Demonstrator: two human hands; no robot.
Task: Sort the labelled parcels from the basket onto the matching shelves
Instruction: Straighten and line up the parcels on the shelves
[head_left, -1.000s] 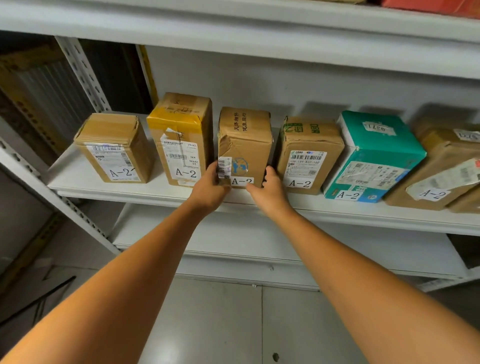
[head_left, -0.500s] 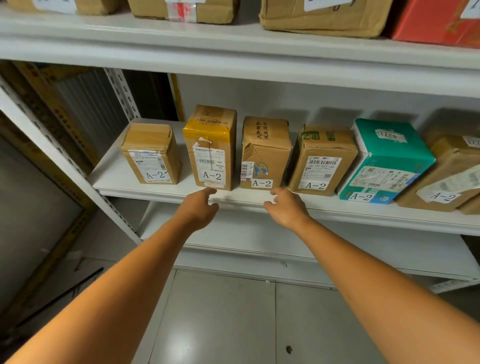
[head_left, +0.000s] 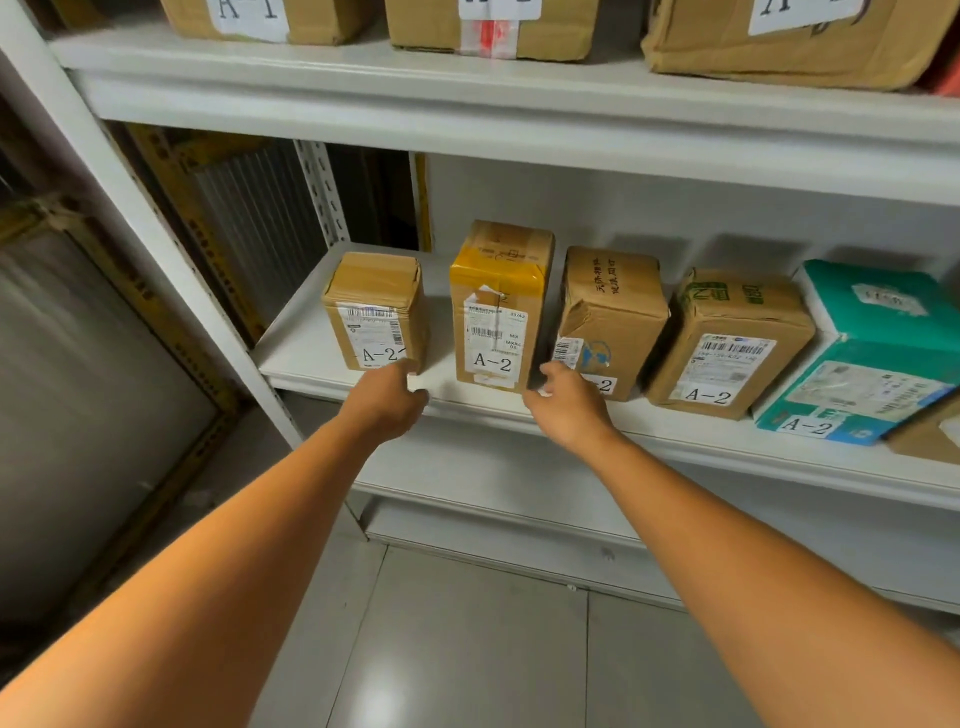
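Both bare hands are up at the front edge of the middle shelf (head_left: 298, 345), a smooth white metal board. The left hand (head_left: 387, 402) hovers at that edge, fingers loosely curled and holding nothing, knuckles just below the near right corner of the small brown carton (head_left: 374, 312); whether it touches the cardboard, I cannot tell. The right hand (head_left: 566, 410) sits just beside it, fingers loosely bent and empty, thumb up by the lower right corner of the yellow-taped carton (head_left: 498, 306).

That tall box, wrapped in glossy yellow tape, stands upright between the two hands near the shelf's left end and carries a white A-2 label. To its right along the front edge stands the creased brown carton (head_left: 610, 317), dented at its front face, its label partly hidden behind the right hand. Next is the carton with green print (head_left: 727, 343), tilted, then the shiny teal box (head_left: 878, 358) toward the right end, both labelled A-2.

Above, the upper shelf (head_left: 363, 88) bears plain cardboard cartons (head_left: 779, 47) with white paper labels. Below lie glossy grey floor tiles (head_left: 467, 649).
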